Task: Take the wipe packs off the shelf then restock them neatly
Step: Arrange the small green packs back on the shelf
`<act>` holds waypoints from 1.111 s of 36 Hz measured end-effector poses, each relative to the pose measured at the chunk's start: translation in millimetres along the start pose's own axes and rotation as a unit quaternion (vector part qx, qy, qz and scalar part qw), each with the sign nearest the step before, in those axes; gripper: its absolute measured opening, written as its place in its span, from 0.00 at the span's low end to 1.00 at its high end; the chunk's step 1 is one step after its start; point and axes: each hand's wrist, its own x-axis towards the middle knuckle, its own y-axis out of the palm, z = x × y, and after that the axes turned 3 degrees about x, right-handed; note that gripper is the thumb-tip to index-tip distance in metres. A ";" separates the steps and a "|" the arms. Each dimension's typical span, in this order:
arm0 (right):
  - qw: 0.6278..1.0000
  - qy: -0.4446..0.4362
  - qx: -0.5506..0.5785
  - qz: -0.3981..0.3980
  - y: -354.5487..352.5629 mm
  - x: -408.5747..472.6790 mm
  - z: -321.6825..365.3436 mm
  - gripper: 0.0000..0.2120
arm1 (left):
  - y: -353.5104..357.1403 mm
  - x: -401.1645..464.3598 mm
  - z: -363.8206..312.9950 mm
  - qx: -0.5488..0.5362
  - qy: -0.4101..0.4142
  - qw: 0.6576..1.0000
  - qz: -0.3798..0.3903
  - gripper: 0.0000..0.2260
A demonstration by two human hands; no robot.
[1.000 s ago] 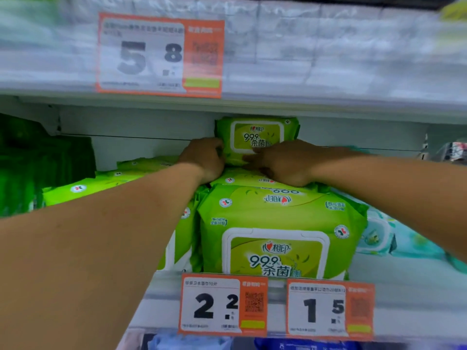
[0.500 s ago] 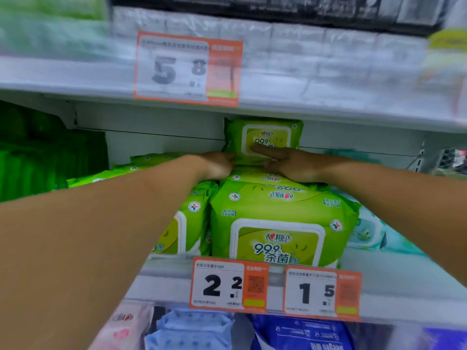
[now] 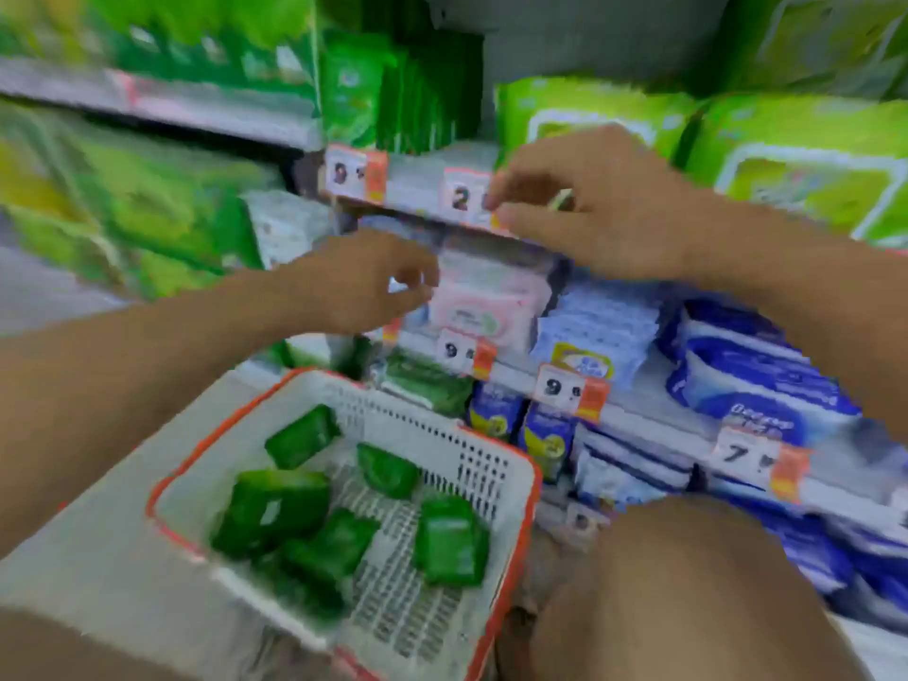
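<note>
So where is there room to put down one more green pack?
In the basket: bare mesh shows along its far wall and near its front right corner, around the dark green packs clustered left and centre. The shelf strip left of the light green packs looks bare too. The lower shelves are crowded.

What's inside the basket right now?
The basket holds about six dark green packs, loosely scattered and partly overlapping. Its mesh floor shows between them; anything beneath the packs is covered. Neither hand reaches in.
</note>
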 end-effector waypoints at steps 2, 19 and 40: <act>0.986 -0.053 0.040 0.153 62.8 16.6 36.9 0.14 | 37.2 -64.6 27.9 0.011 -0.058 0.985 0.161 0.20; 0.918 0.242 0.154 0.274 489.7 20.8 94.7 0.52 | 145.3 -208.0 128.1 -0.034 -0.251 0.838 0.484 0.25; 0.877 -0.122 -0.225 0.407 518.7 94.5 136.2 0.41 | 92.8 -174.2 165.6 -0.156 -0.360 0.839 0.378 0.20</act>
